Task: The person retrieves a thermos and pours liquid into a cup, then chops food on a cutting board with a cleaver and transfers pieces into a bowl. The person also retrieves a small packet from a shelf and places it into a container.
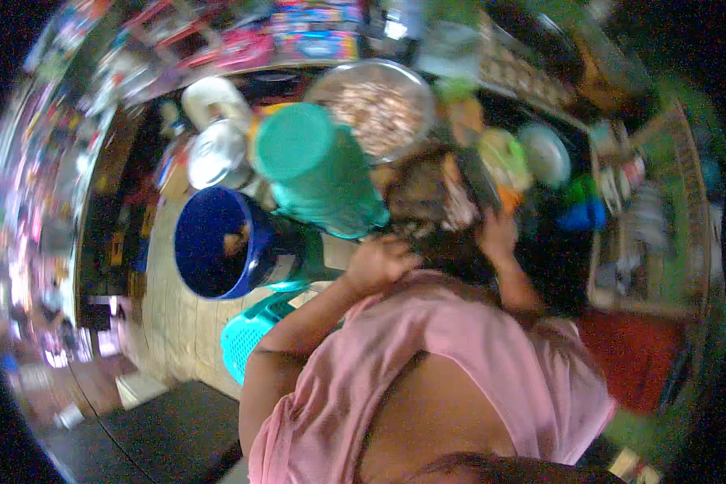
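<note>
My left hand [387, 260] is low in front of the pink shirt [411, 314], fingers bent, close to the lower end of a green plastic container [320, 163]. Blur hides whether it grips anything. To the right, my right hand [497, 235] is beside a dark, long flat object [479, 172], perhaps a blade. Contact between them cannot be made out. A brown block or board [420, 187] lies ahead of both hands, with pale pieces [458, 202] at its right side. Beyond it stands a metal basin [426, 100] holding many small pinkish-brown pieces [378, 115].
A dark blue bucket [209, 242] and a turquoise plastic stool [248, 336] are to the left. A silvery round pot or lid [216, 154] and a white container [215, 103] stand behind. At right are a lime-green item [502, 157], a pale bowl [544, 154] and a wooden-edged shelf [644, 311].
</note>
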A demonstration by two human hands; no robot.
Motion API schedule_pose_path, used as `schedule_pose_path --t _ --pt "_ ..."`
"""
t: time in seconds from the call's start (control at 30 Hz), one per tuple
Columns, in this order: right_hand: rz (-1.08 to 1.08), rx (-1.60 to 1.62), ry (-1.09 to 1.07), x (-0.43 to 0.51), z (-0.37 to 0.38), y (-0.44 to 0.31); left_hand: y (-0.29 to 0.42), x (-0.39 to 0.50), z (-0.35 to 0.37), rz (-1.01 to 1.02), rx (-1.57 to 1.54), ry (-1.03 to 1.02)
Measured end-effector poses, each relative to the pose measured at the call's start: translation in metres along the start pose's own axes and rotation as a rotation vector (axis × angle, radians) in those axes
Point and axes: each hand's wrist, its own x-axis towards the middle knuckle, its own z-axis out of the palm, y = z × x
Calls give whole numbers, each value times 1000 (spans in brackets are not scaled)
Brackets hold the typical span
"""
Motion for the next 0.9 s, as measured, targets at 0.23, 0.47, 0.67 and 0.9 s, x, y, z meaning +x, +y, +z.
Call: schedule_pose_path --t 0.23,0.47,0.67,0.9 --pt "144 23 -144 9 -10 8 -15 -25 64 -402 -228 -85" --pt "137 -107 -88 -9 -9 7 -20 -50 112 -651 -359 -134" --pt "370 308 -61 -35 -8 14 -28 -34 130 -539 -349 99" --pt "413 622 139 -75 -4 23 -37 -9 154 -747 -227 -88"
